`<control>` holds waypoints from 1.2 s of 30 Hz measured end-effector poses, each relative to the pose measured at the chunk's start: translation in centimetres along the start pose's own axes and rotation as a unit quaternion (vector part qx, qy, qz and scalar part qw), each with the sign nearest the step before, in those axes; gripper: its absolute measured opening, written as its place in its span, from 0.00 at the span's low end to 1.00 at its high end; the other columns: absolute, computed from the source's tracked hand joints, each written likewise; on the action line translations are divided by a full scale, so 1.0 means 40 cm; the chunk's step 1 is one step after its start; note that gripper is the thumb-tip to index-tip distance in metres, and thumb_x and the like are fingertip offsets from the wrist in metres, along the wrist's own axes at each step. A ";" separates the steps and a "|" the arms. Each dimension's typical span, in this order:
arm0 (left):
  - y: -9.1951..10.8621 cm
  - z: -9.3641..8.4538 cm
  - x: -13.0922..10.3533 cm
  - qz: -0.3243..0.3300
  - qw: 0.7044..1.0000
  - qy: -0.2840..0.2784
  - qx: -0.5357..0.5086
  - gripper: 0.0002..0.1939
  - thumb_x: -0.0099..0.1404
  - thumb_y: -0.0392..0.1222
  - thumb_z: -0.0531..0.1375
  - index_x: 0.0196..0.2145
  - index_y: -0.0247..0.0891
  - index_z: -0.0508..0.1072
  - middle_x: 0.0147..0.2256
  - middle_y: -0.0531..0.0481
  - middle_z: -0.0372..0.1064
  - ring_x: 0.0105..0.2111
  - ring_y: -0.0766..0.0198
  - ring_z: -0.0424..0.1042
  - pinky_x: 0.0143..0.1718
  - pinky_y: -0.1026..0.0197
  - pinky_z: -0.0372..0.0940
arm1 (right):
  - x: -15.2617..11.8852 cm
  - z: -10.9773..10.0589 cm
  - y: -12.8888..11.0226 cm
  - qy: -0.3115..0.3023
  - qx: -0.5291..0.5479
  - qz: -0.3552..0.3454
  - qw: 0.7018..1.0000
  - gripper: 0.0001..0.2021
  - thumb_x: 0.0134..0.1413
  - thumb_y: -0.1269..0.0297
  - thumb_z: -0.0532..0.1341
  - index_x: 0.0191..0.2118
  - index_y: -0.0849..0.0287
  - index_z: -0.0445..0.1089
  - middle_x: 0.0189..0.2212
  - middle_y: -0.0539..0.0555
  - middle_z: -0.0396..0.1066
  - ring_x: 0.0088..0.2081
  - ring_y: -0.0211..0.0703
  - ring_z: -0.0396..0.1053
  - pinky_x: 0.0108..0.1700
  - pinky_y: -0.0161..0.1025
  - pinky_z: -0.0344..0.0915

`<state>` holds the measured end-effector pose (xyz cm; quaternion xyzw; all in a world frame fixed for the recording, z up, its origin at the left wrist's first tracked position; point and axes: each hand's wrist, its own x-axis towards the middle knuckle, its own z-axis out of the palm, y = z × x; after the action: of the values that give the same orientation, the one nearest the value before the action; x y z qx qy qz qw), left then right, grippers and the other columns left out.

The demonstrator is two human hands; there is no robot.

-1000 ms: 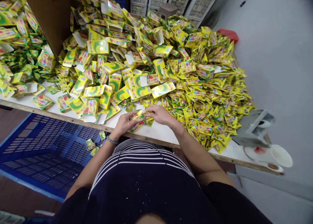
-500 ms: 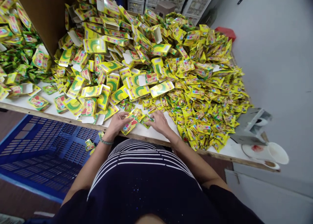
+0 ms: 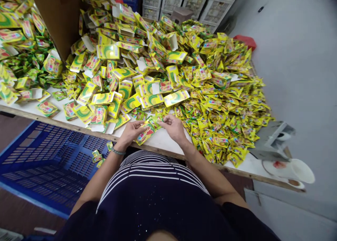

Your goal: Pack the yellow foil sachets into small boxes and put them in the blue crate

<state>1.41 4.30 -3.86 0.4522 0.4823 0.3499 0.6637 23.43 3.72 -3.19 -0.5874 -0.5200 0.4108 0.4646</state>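
The left hand (image 3: pixel 131 131) grips a small stack of sachets (image 3: pixel 145 132) at the near edge of the bench (image 3: pixel 163 141); the right hand (image 3: pixel 172 125) pinches another onto it; a loose grip could fan the stack into the blue crate (image 3: pixel 44 163) below.

A blue crate (image 3: pixel 39 160) sits below the worktop (image 3: pixel 168 142) edge; a white cup (image 3: pixel 302 170) lies tipped near grey stacked crates (image 3: pixel 184 0).
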 end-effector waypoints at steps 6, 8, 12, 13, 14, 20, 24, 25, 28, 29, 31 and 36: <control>-0.001 0.007 -0.017 0.019 0.999 -0.006 -0.027 0.30 0.48 0.55 0.73 0.44 0.33 0.78 0.34 0.46 0.80 0.31 0.62 0.76 0.36 0.59 0.70 | 0.000 -0.009 -0.038 -0.092 -0.101 -0.055 0.989 0.20 0.46 0.48 0.68 0.23 0.55 0.62 0.21 0.47 0.61 0.25 0.37 0.58 0.27 0.36 0.57; -0.005 0.007 -0.019 0.026 0.999 -0.005 -0.029 0.30 0.50 0.56 0.73 0.46 0.33 0.78 0.36 0.45 0.80 0.33 0.61 0.77 0.38 0.58 0.71 | 0.004 -0.020 -0.045 -0.116 -0.112 -0.058 0.985 0.19 0.46 0.48 0.68 0.22 0.55 0.62 0.20 0.46 0.60 0.25 0.36 0.56 0.27 0.36 0.55; -0.009 0.010 -0.020 0.036 0.999 -0.004 -0.026 0.31 0.52 0.58 0.71 0.47 0.33 0.78 0.38 0.44 0.80 0.35 0.59 0.77 0.39 0.58 0.71 | 0.010 -0.031 -0.063 -0.112 -0.115 -0.054 0.986 0.17 0.46 0.52 0.68 0.22 0.56 0.62 0.19 0.45 0.60 0.24 0.36 0.55 0.27 0.36 0.54; -0.009 0.011 -0.020 0.041 0.999 -0.001 -0.018 0.31 0.53 0.57 0.71 0.48 0.33 0.78 0.39 0.44 0.80 0.35 0.59 0.77 0.40 0.58 0.71 | 0.010 -0.032 -0.069 -0.102 -0.117 -0.053 0.986 0.17 0.46 0.54 0.68 0.22 0.56 0.62 0.19 0.45 0.60 0.24 0.35 0.55 0.28 0.36 0.54; -0.009 0.011 -0.021 0.046 0.999 0.003 -0.008 0.31 0.54 0.57 0.70 0.49 0.33 0.77 0.39 0.44 0.80 0.35 0.59 0.77 0.40 0.58 0.71 | 0.009 -0.033 -0.075 -0.090 -0.122 -0.052 0.987 0.16 0.45 0.56 0.68 0.22 0.56 0.62 0.19 0.45 0.60 0.24 0.35 0.55 0.28 0.36 0.53; -0.002 0.016 -0.032 0.091 0.993 0.009 0.079 0.27 0.59 0.57 0.67 0.48 0.32 0.78 0.44 0.42 0.80 0.42 0.55 0.77 0.44 0.57 0.70 | 0.012 -0.030 -0.098 -0.156 -0.144 -0.071 0.975 0.12 0.46 0.62 0.67 0.23 0.57 0.63 0.20 0.45 0.61 0.24 0.34 0.57 0.28 0.34 0.53; -0.002 0.033 -0.031 0.077 0.996 -0.041 0.027 0.29 0.55 0.51 0.71 0.50 0.34 0.77 0.44 0.43 0.80 0.41 0.55 0.77 0.44 0.57 0.70 | 0.027 -0.019 -0.096 -0.234 -0.111 -0.092 0.962 0.09 0.47 0.66 0.66 0.24 0.58 0.65 0.21 0.44 0.63 0.26 0.34 0.60 0.30 0.33 0.55; -0.002 0.038 -0.029 0.064 0.997 -0.048 -0.001 0.30 0.52 0.49 0.73 0.50 0.34 0.76 0.43 0.44 0.80 0.40 0.56 0.78 0.43 0.57 0.70 | 0.030 -0.016 -0.097 -0.233 -0.105 -0.093 0.962 0.07 0.48 0.65 0.66 0.25 0.58 0.67 0.22 0.45 0.65 0.26 0.35 0.61 0.31 0.34 0.56; -0.001 0.053 -0.023 0.016 0.996 -0.029 -0.079 0.30 0.46 0.45 0.76 0.46 0.34 0.76 0.38 0.46 0.81 0.34 0.59 0.78 0.39 0.59 0.71 | 0.028 -0.008 -0.105 -0.192 -0.121 -0.105 0.968 0.05 0.54 0.64 0.65 0.29 0.58 0.73 0.28 0.50 0.74 0.30 0.38 0.67 0.35 0.35 0.60; 0.000 0.056 -0.021 0.003 0.995 -0.016 -0.102 0.29 0.46 0.45 0.76 0.45 0.34 0.76 0.36 0.47 0.81 0.32 0.60 0.78 0.37 0.59 0.71 | 0.024 -0.004 -0.108 -0.176 -0.140 -0.116 0.967 0.06 0.55 0.64 0.64 0.30 0.58 0.74 0.29 0.51 0.76 0.32 0.39 0.69 0.36 0.35 0.60; -0.001 0.060 -0.020 -0.013 0.991 -0.008 -0.136 0.28 0.46 0.45 0.76 0.44 0.33 0.76 0.34 0.47 0.81 0.30 0.61 0.78 0.35 0.61 0.71 | 0.016 0.006 -0.113 -0.166 -0.186 -0.141 0.958 0.06 0.58 0.66 0.61 0.31 0.58 0.75 0.30 0.52 0.77 0.32 0.39 0.70 0.36 0.35 0.60; -0.013 0.065 -0.026 -0.019 0.983 -0.022 -0.180 0.27 0.48 0.46 0.76 0.43 0.33 0.76 0.33 0.47 0.80 0.29 0.62 0.78 0.34 0.62 0.71 | 0.003 0.041 -0.118 -0.195 -0.240 -0.132 0.942 0.09 0.62 0.64 0.57 0.46 0.57 0.71 0.22 0.46 0.73 0.25 0.39 0.66 0.31 0.34 0.56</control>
<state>3.60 2.50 -3.70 0.3242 0.4048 0.4084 0.7511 20.79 4.16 1.03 -0.5155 -0.7567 0.3153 0.2494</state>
